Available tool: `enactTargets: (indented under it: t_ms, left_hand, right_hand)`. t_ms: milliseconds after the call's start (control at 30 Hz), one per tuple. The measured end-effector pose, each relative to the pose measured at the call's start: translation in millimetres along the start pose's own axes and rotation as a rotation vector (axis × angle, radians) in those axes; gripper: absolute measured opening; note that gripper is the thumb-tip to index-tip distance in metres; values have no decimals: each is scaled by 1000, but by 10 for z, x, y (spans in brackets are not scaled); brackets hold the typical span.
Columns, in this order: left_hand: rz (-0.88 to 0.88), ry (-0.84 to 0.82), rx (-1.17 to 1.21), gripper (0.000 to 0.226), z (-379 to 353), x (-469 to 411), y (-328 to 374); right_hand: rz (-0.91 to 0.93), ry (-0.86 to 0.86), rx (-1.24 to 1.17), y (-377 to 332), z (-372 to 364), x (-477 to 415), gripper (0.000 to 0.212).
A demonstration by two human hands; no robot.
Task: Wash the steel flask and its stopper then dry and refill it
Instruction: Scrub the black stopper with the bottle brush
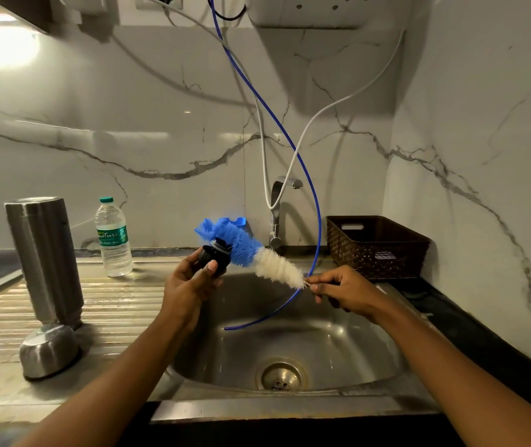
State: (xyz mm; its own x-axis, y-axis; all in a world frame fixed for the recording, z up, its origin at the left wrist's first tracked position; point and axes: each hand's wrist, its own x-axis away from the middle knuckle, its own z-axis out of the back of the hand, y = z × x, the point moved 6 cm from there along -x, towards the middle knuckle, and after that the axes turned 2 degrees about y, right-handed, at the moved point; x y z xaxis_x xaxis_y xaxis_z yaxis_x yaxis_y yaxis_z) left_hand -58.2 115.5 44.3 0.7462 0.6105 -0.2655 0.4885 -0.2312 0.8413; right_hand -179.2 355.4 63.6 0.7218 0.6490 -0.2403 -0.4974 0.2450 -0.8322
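Note:
My left hand (190, 282) grips the black flask stopper (215, 255) above the sink. My right hand (341, 290) pinches the handle of a bottle brush (251, 251) with blue and white bristles; the blue bristles press against the stopper. The steel flask (44, 256) stands upside down on the ribbed draining board (122, 304) at the left. In front of the flask lies its steel cap (49, 351), also upside down.
The steel sink (290, 343) with its drain lies below my hands. A tap (277, 204) stands behind, with a blue tube (315, 221) hanging into the basin. A plastic water bottle (112, 237) stands at the back left, a brown basket (375, 246) at the right.

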Motion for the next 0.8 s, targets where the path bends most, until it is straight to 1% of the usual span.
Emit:
enactTargets:
  t_ms: [100, 167, 267, 367, 433, 567, 633, 733, 800]
  left_hand:
    - [30, 51, 91, 35, 69, -17, 42]
    - [82, 20, 96, 34, 59, -6, 16]
    - [144, -77, 55, 32, -43, 39, -23]
    - [173, -29, 129, 26, -20, 27, 19]
    - [195, 3, 151, 28, 20, 24, 21]
    - [295, -22, 112, 28, -32, 73, -63]
    - [338, -20, 128, 31, -45, 83, -70]
    - [344, 24, 197, 37, 13, 55, -4]
    - [355, 33, 201, 37, 33, 57, 0]
  right_hand:
    - [-30, -23, -1, 52, 117, 32, 23]
    - [-52, -42, 13, 101, 136, 50, 23]
    - [-44, -48, -2, 100, 56, 34, 22]
    - [-36, -54, -15, 104, 94, 29, 21]
    - [-37, -55, -2, 138, 178, 52, 21]
    - [-17, -45, 5, 121, 148, 59, 21]
    - [-6, -52, 10, 90, 90, 43, 22]
    - [-12, -47, 5, 112, 153, 49, 22]
    - [-14, -40, 7, 143, 210, 58, 23]
